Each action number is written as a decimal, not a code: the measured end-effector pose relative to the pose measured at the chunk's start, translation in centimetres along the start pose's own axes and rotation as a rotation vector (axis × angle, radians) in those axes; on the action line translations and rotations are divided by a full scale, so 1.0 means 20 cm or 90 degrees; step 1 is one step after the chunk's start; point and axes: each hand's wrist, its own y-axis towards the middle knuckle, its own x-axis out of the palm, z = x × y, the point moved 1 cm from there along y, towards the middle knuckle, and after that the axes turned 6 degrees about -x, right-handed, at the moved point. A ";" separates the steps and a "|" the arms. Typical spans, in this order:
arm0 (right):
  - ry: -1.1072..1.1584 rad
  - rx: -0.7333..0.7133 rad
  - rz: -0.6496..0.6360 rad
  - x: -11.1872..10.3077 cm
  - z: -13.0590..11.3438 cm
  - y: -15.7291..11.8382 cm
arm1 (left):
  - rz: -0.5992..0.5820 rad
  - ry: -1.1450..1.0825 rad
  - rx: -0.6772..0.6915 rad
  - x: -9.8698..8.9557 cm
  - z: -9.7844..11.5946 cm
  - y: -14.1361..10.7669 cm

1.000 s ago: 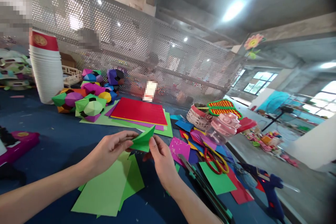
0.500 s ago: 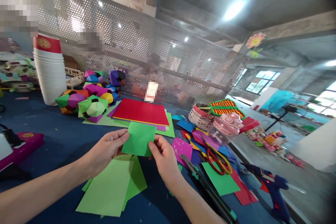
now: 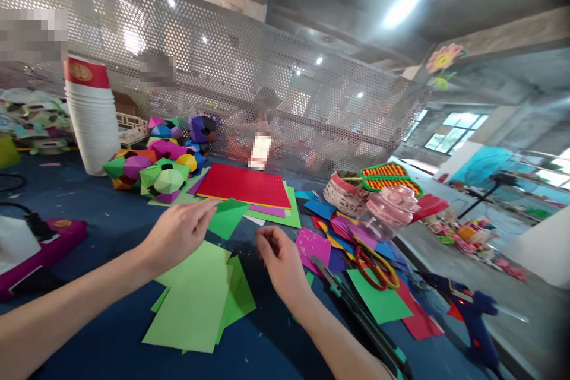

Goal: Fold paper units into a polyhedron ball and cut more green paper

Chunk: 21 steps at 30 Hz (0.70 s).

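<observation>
My left hand (image 3: 180, 230) is closed, its fingertips pinching the corner of a green paper square (image 3: 228, 219), which is tilted and partly hidden behind the fingers. To the right, apart from that square, my right hand (image 3: 280, 255) has its fingers curled in, with nothing visible in them. Below the left hand lie overlapping light green paper sheets (image 3: 191, 303). Behind the square, a stack of coloured paper topped by a red sheet (image 3: 244, 184) rests on the blue table (image 3: 111, 320).
Right of my hands lie a box cutter (image 3: 356, 309), scissors (image 3: 376, 267), paper scraps and a glue gun (image 3: 472, 309). Beyond them are a pink bottle (image 3: 387, 214) and a basket (image 3: 342, 193). Folded paper balls (image 3: 164, 181), stacked cups (image 3: 93, 124) and a power strip (image 3: 66, 237) occupy the left.
My right hand has let go of the green square and now sits apart from it. My left hand has turned over, tilting the square. The camera view has shifted slightly.
</observation>
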 end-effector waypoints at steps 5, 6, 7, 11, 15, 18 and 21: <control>-0.181 -0.065 -0.129 0.04 -0.09 -0.06 | -0.079 0.321 -0.045 -0.10 -0.03 0.03; -0.219 -0.075 -0.153 0.05 -0.10 -0.07 | -0.104 0.343 -0.048 -0.11 -0.03 0.03; -0.255 -0.083 -0.178 0.06 -0.11 -0.09 | -0.121 0.354 -0.043 -0.11 -0.04 0.02; -0.351 -0.107 -0.250 0.10 -0.15 -0.13 | -0.104 0.326 0.010 -0.09 -0.05 0.00; -0.396 -0.131 -0.290 0.11 -0.15 -0.15 | -0.162 0.322 -0.081 -0.10 -0.10 0.03; -0.398 -0.126 -0.297 0.11 -0.14 -0.15 | -0.138 0.252 -0.152 -0.13 -0.17 0.08; -0.391 -0.109 -0.285 0.12 -0.14 -0.15 | -0.048 0.051 -0.164 -0.12 -0.26 0.12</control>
